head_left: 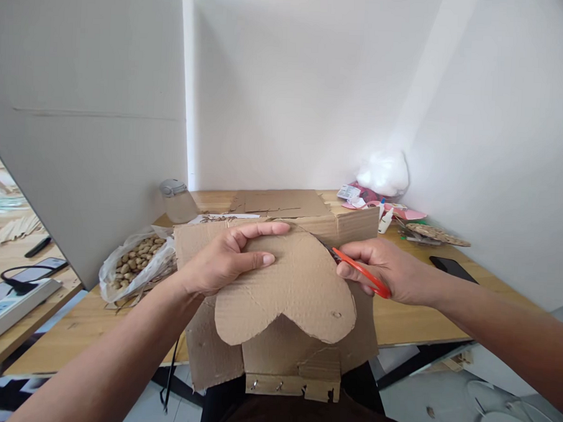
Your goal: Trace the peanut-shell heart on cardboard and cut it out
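Note:
My left hand (226,258) grips the upper left of a brown cardboard sheet (301,280), thumb on its face and fingers over its top edge. The sheet's lower edge is cut into two rounded lobes, like a heart shape. My right hand (391,268) holds orange-handled scissors (360,271) at the sheet's right edge, blades hidden behind the cardboard. A larger cardboard box piece (284,360) hangs below, over my lap.
A wooden table (421,316) carries flat cardboard (282,203), a plastic bag of nuts (137,257), a clear jar (175,200), glue bottles (384,218), a white bag (383,172) and a black phone (451,267). A grey divider panel (89,134) stands left; beyond it lies a power strip (7,301).

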Available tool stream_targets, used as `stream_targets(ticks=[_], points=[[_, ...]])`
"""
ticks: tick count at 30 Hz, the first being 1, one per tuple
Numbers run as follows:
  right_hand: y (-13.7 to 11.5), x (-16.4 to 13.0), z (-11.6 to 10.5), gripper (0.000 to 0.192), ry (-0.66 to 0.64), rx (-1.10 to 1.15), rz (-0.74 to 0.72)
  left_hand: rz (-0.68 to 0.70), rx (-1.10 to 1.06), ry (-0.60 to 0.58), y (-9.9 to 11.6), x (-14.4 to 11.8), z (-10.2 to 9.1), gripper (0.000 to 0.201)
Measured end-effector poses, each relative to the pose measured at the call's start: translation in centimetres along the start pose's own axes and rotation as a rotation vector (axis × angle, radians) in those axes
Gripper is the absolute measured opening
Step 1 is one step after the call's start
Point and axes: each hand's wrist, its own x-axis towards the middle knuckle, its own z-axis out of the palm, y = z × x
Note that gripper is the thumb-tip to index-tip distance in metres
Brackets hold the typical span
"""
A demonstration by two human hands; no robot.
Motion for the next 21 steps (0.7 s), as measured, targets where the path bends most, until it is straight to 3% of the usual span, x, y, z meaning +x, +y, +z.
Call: stream_targets(ticks=[4, 10, 21], points=[[-0.2, 0.2, -0.2, 0.046, -0.015, 0.015, 0.013, -0.011, -0.037, 0.008, -0.5, 0.2, -0.1, 0.048], [-0.4, 0.3, -1.0, 0.049, -0.170, 0.081, 0.013, -0.006, -0.026, -0.010, -0.3, 0.3, -0.4, 0.048], [-1.6, -0.7, -2.1, 0.054, -0.226, -0.041, 0.128, -0.034, 0.036, -0.043, 0.5, 0.1, -0.1, 0.050]])
